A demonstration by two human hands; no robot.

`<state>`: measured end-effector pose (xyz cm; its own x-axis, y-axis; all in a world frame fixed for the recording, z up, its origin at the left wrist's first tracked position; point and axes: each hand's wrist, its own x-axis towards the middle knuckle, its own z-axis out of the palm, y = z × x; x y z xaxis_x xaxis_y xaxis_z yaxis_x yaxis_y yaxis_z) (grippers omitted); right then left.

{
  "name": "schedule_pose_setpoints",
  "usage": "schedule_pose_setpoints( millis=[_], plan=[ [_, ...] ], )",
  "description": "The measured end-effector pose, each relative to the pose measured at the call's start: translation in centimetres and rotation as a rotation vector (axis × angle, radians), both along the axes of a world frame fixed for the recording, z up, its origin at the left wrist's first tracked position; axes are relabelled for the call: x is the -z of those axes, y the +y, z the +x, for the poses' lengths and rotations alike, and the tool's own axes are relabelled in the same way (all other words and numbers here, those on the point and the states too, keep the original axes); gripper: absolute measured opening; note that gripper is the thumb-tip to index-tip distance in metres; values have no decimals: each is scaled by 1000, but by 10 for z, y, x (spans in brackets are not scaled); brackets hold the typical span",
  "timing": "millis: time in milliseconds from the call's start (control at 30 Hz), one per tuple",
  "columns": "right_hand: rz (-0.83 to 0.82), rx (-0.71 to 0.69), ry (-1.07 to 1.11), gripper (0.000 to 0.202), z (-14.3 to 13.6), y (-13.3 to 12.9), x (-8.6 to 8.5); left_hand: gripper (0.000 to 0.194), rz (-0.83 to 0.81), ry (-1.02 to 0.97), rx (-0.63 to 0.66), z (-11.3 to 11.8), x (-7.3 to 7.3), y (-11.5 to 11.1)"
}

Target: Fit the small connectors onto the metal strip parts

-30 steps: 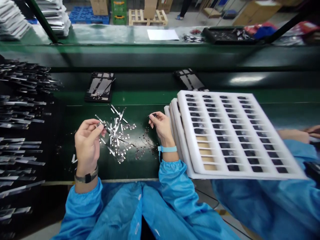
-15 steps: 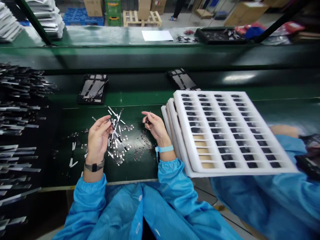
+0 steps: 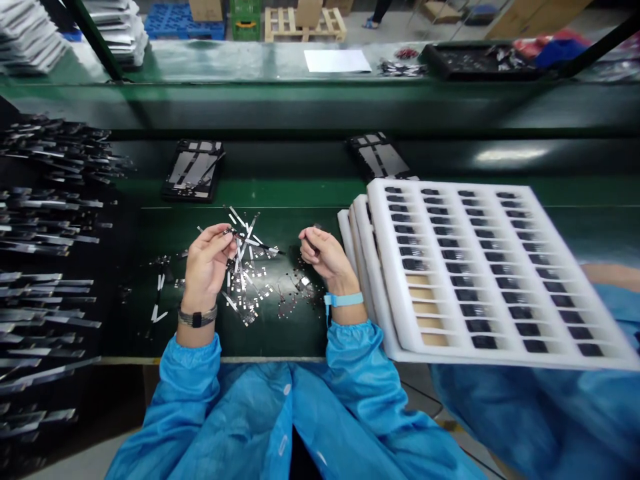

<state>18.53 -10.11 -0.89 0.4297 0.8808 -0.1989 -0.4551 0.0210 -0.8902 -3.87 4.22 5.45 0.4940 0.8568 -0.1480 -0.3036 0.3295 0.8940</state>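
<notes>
My left hand [image 3: 205, 263] pinches a thin flex cable [image 3: 257, 244] between thumb and fingertips; its dark end points right, above the pile. Below and beside it lies a loose heap of silver-and-black flex cables [image 3: 245, 280] on the green bench. To the right, my right hand [image 3: 327, 257] is closed, its thumb pressed to curled fingers. A small dark thing shows at those fingers, too little to name. Tiny dark and shiny bits [image 3: 295, 293] are scattered between the hands. A few more flex cables [image 3: 159, 297] lie left of my left wrist.
Stacked white foam trays [image 3: 453, 267] with dark parts in slots stand close at right, overhanging the bench edge. Bundled strips [image 3: 45, 300] fill the left side. Two dark trays [image 3: 193, 170] [image 3: 383, 159] lie behind. A co-worker's blue sleeve [image 3: 617, 307] is at far right.
The view has swung left, so everything sits further right. My right index finger, stretched out before, is now curled in. The flex cable from my left hand now shows reaching rightward.
</notes>
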Motion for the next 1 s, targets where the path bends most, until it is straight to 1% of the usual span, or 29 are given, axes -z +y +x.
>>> schedule_pose_setpoints(
  millis=[167,267,333,433,600,833,1000],
  plan=[
    [-3,-8,-5,46,-1,-1,-2,23,-45,-28,35,6,16,6],
    [-1,-58,1,43,-1,-2,0,21,-88,-31,55,8,24,8],
    [1,-82,-3,39,-1,-2,3,21,-113,-41,67,8,27,9],
    [-23,-87,-38,35,-1,0,7,23,-141,-74,83,8,28,9],
    [-66,-97,-83,39,-1,-1,11,22,-171,-84,109,9,28,5],
    [-92,-142,-158,41,-4,-2,9,23,-164,-59,184,16,30,-4],
    [-109,-112,-207,43,-5,-2,4,25,-175,-43,220,17,30,-7]
  ],
)
